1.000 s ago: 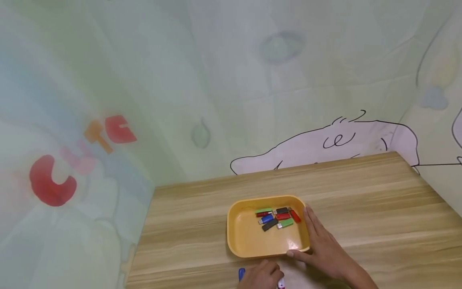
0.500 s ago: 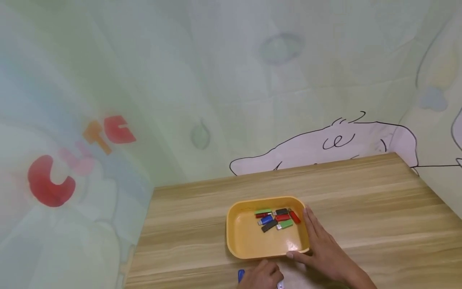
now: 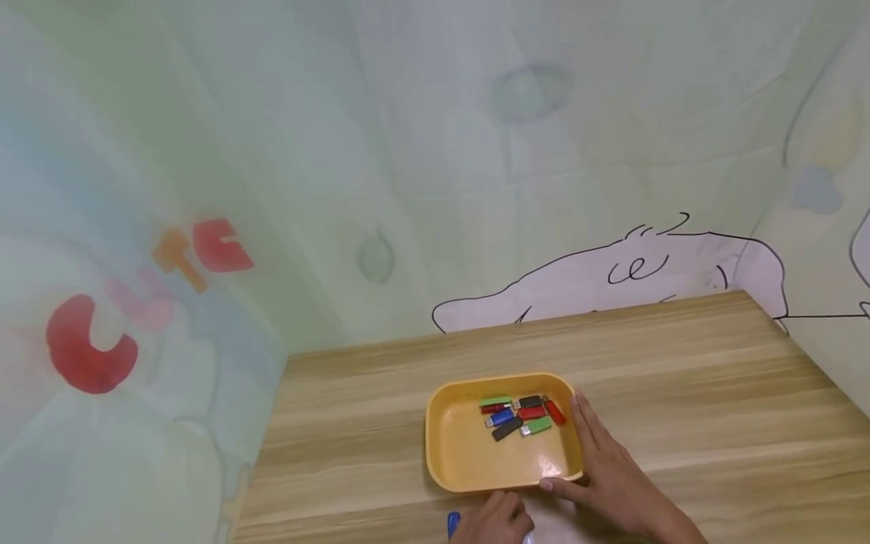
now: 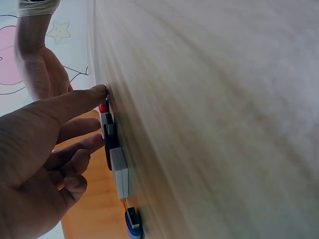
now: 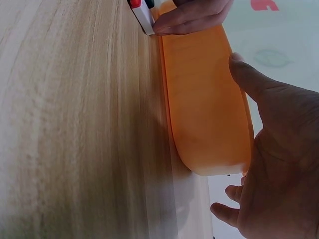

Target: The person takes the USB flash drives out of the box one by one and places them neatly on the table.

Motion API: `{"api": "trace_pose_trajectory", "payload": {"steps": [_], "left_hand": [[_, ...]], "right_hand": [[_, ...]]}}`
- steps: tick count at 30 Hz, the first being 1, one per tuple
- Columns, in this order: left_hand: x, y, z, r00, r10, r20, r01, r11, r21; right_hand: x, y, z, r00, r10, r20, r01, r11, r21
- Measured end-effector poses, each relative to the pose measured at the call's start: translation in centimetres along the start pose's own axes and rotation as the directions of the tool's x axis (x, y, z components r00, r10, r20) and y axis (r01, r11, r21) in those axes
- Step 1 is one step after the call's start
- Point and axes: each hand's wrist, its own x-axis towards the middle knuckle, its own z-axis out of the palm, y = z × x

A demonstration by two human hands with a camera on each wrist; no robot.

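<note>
Left hand: half curled at a drive; grip cannot be told.
Right hand: laid spread against the tray.
Drive: white, oblong, red-ended.
Tray: yellow-orange, glossy, round-cornered.
Desk: wood-grained.

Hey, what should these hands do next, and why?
Perhaps the left hand should lift the rectangular white-and-red stick toward the yellow rounded plastic tray: that hand is at the stick, the right hand touches the tray, and coloured USB sticks lie inside.

yellow-orange tray, 2 green USB sticks, red sticks, black sticks, blue stick, tan wood-grain table
</note>
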Motion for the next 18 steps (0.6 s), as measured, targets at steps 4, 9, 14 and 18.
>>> {"api": "trace_pose_trajectory", "payload": {"steps": [4, 9, 14, 18], "left_hand": [[-0.1, 0.3, 0.0, 1.000, -0.002, 0.001, 0.002, 1.000, 0.026], [-0.3, 0.4, -0.4, 1.000, 0.015, -0.023, -0.014, 0.998, 0.068], [-0.7, 0.5, -0.6, 0.996, 0.051, -0.071, -0.044, 0.995, 0.092], [-0.9, 0.5, -1.1, 0.997, 0.068, -0.042, -0.066, 0.996, 0.064]], "right_hand": [[-0.2, 0.2, 0.1, 1.000, -0.008, -0.013, 0.008, 1.000, -0.005], [-0.1, 0.2, 0.1, 1.000, -0.006, -0.015, 0.006, 1.000, -0.011], [-0.1, 0.1, 0.1, 1.000, 0.003, -0.006, -0.003, 1.000, -0.009], [-0.1, 0.1, 0.1, 1.000, 0.012, 0.005, -0.012, 1.000, -0.006]]}}
